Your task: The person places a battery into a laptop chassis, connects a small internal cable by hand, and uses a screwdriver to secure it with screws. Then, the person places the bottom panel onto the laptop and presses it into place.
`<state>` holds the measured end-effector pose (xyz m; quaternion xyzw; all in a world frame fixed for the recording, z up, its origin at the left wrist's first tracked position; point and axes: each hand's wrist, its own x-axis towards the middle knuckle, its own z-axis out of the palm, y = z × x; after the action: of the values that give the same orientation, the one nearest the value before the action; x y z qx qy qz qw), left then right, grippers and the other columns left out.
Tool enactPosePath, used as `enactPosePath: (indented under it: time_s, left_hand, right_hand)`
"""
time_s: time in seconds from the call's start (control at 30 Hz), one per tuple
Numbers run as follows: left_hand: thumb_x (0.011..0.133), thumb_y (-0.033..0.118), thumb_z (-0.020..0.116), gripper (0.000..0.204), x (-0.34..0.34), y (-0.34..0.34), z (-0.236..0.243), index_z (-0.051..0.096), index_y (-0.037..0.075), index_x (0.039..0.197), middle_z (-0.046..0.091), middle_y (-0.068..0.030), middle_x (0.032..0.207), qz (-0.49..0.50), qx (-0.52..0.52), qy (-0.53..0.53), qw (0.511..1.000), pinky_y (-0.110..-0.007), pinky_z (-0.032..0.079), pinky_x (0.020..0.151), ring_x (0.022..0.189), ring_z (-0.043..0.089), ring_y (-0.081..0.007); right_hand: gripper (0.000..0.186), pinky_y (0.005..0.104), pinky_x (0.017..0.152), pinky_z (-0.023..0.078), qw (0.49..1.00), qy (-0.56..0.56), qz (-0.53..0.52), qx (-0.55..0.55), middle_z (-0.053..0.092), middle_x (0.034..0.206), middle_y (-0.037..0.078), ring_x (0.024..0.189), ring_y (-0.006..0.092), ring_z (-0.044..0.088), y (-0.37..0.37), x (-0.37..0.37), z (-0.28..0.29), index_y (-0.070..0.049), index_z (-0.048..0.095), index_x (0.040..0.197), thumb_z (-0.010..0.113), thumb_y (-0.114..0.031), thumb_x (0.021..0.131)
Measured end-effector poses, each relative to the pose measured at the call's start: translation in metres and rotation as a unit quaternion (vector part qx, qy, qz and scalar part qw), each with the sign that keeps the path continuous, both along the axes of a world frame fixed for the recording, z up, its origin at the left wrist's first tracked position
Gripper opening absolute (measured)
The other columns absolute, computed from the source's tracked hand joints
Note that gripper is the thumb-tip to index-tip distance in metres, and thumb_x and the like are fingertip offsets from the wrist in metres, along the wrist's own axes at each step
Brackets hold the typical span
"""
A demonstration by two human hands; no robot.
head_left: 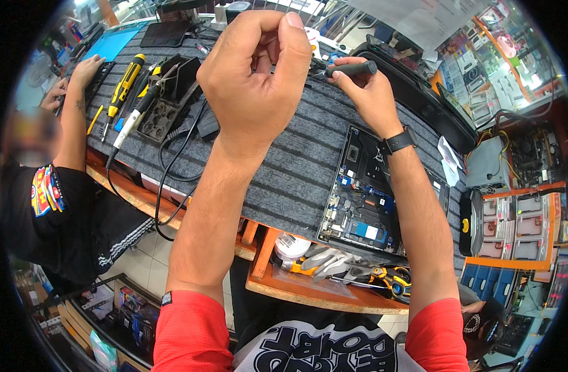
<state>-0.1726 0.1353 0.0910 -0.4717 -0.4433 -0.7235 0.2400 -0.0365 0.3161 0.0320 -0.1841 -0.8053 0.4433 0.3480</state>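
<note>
My left hand [259, 68] is raised close to the camera over the grey striped mat [284, 167], fingers curled and pinched together; what it pinches is hidden behind the fingers. My right hand [367, 93] grips a black-handled screwdriver [352, 69] lying sideways, its tip pointing left toward my left hand. A black watch sits on my right wrist. Below my right forearm lies an opened laptop [361, 198] with its circuit board and blue parts exposed.
A soldering iron stand [169, 96], a white-handled iron [130, 124], yellow-handled screwdrivers [126, 80] and black cables lie at the left. Another person [54, 186] sits at the left, a hand on a black device. A drawer holds pliers and cutters [358, 273]. Parts bins stand at the right.
</note>
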Motion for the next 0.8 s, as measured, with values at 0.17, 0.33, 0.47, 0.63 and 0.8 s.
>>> enactPosePath:
  time_s: [0.17, 0.33, 0.47, 0.63, 0.8]
  left_hand:
    - [0.094, 0.005, 0.072, 0.008, 0.001, -0.001, 0.001, 0.070, 0.002, 0.087, 0.063, 0.0031, 0.070, 0.010, -0.008, -0.006, 1.000, -0.017, 0.036, 0.046, 0.058, 0.053, 0.0006]
    - [0.094, 0.006, 0.072, 0.007, 0.005, 0.000, 0.001, 0.070, 0.001, 0.089, 0.064, 0.0028, 0.071, 0.008, -0.013, -0.013, 1.000, -0.018, 0.037, 0.047, 0.058, 0.053, -0.0003]
    - [0.094, 0.006, 0.072, 0.006, 0.013, 0.001, 0.003, 0.071, 0.001, 0.093, 0.065, 0.0020, 0.074, -0.018, -0.030, -0.011, 0.999, -0.018, 0.039, 0.050, 0.060, 0.054, -0.0011]
    - [0.096, 0.011, 0.072, 0.012, 0.030, -0.002, -0.006, 0.074, 0.003, 0.106, 0.067, 0.0006, 0.084, -0.111, -0.187, 0.040, 0.975, -0.021, 0.042, 0.056, 0.067, 0.055, -0.0034]
    - [0.097, 0.020, 0.076, 0.035, 0.063, 0.011, -0.018, 0.071, 0.005, 0.128, 0.071, -0.0034, 0.115, -0.388, -0.422, -0.100, 0.813, -0.024, 0.052, 0.077, 0.093, 0.065, -0.0092]
  right_hand:
    - [0.027, 0.0273, 0.086, 0.055, 1.000, 0.009, 0.010, -0.014, 0.076, 0.101, 0.006, 0.093, 0.0113, 0.071, -0.003, -0.003, -0.002, -0.002, 0.071, 0.117, 0.073, -0.015, 0.093]
    - [0.027, 0.0289, 0.087, 0.058, 0.998, 0.031, 0.023, -0.056, 0.075, 0.108, 0.012, 0.099, 0.0182, 0.074, -0.010, 0.015, 0.019, 0.003, 0.067, 0.120, 0.070, -0.010, 0.097]
    - [0.030, 0.0305, 0.088, 0.059, 0.990, 0.066, 0.018, -0.124, 0.074, 0.117, 0.017, 0.102, 0.0233, 0.074, -0.024, 0.054, 0.050, 0.006, 0.064, 0.125, 0.069, -0.009, 0.099]
    - [0.034, 0.0322, 0.091, 0.059, 0.978, 0.093, -0.003, -0.187, 0.071, 0.123, 0.021, 0.106, 0.0272, 0.074, -0.047, 0.125, 0.075, 0.005, 0.060, 0.129, 0.066, -0.012, 0.101]
    - [0.033, 0.0321, 0.089, 0.059, 0.974, 0.109, -0.019, -0.200, 0.072, 0.122, 0.021, 0.104, 0.0271, 0.074, -0.068, 0.176, 0.082, 0.004, 0.060, 0.129, 0.066, -0.010, 0.100]
